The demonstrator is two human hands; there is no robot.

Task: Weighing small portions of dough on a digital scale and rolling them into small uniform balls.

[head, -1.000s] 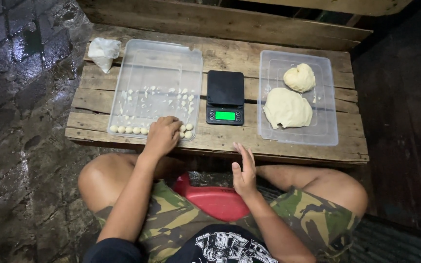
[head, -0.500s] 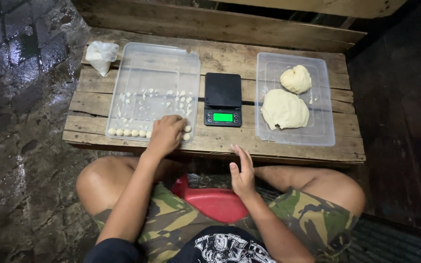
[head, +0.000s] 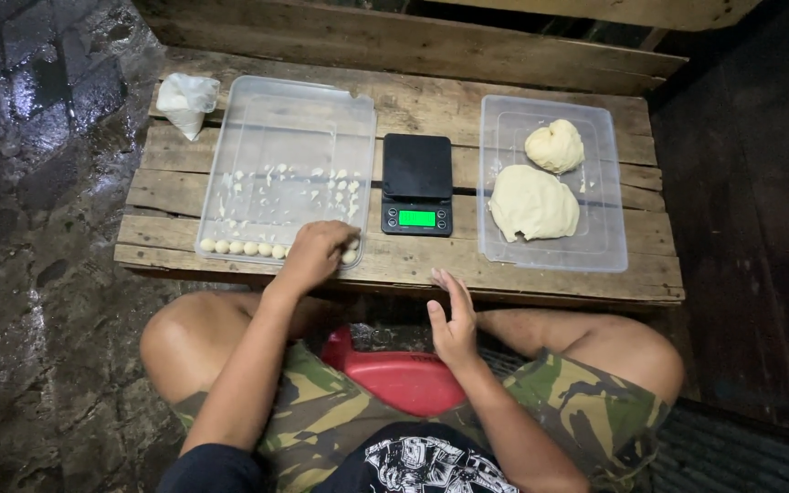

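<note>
My left hand [head: 314, 253] rests fingers-down inside the near edge of a clear plastic tray [head: 296, 119], on the row of small dough balls [head: 236, 247] lined along that edge. What lies under the fingers is hidden. My right hand [head: 454, 319] hovers flat and open just off the front edge of the wooden pallet table [head: 413, 265], holding nothing. A black digital scale [head: 418, 183] with a green lit display stands between the two trays. The right clear tray [head: 595, 246] holds two larger dough lumps [head: 533, 203].
A white plastic bag [head: 184, 100] sits at the table's back left corner. A red plastic stool [head: 404, 374] shows between my knees. Wet dark paving lies to the left, a wooden plank wall behind the table.
My left hand stays at the tray's near edge, shifted a little. My right hand has barely moved. The camera view has drifted slightly.
</note>
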